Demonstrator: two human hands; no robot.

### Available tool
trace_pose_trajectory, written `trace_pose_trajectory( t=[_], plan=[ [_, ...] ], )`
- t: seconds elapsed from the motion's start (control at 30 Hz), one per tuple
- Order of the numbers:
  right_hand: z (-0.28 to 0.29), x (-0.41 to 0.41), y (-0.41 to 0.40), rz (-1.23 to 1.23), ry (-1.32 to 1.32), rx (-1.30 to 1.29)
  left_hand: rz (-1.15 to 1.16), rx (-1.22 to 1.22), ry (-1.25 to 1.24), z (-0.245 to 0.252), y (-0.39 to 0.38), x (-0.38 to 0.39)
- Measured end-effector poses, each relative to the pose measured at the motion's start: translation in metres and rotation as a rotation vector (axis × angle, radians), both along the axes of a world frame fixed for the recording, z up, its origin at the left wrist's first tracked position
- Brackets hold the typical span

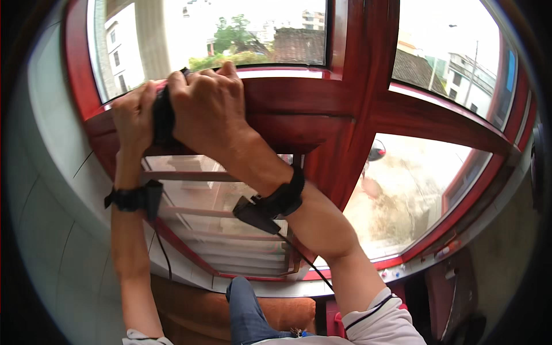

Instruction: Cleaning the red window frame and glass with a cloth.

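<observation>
Both of my arms reach up to the thick crossbar (297, 99) of a red-brown wooden window frame. Between my hands is a dark, bunched piece, likely a cloth (164, 116), with a bit of pink showing at its top. My left hand (134, 113) has its fingers curled over the bar's upper edge and grips the cloth's left side. On the other side my right hand (209, 101) closes over the cloth, knuckles up. The fingertips of both hands are hidden behind the bar or the cloth. Each wrist wears a black strap with a small box and a cable.
Below the crossbar is a window section with horizontal bars (198, 211). A latch handle (293, 267) sits low on its frame. Small items (394, 272) lie on the pale sill. My jeans-clad knee (246, 297) is over a brown upholstered seat (293, 310). Tiled wall (56, 207) runs along the left.
</observation>
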State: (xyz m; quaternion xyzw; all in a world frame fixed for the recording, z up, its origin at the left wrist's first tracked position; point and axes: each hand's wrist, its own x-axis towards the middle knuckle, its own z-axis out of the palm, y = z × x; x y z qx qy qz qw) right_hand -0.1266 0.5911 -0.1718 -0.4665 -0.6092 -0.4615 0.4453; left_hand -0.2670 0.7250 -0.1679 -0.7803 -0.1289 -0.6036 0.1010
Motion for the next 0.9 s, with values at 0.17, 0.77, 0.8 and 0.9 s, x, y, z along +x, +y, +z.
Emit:
trace_pose_trajectory(
  t=[0.17,0.77,0.8,0.9],
  plan=[
    [-0.024,0.033,-0.036,-0.457,-0.024,0.068,-0.062,0.037,-0.006,-0.013,-0.016,0.011],
    [-0.057,0.118,-0.164,-0.523,-0.125,0.164,-0.071,0.076,0.069,-0.145,-0.182,0.088],
    [-0.066,0.115,-0.163,-0.436,-0.093,0.079,-0.066,0.077,0.101,-0.146,-0.183,0.089],
    [-0.062,0.129,-0.161,-0.471,-0.28,0.157,-0.058,0.046,0.13,-0.144,-0.171,0.086]
  ],
)
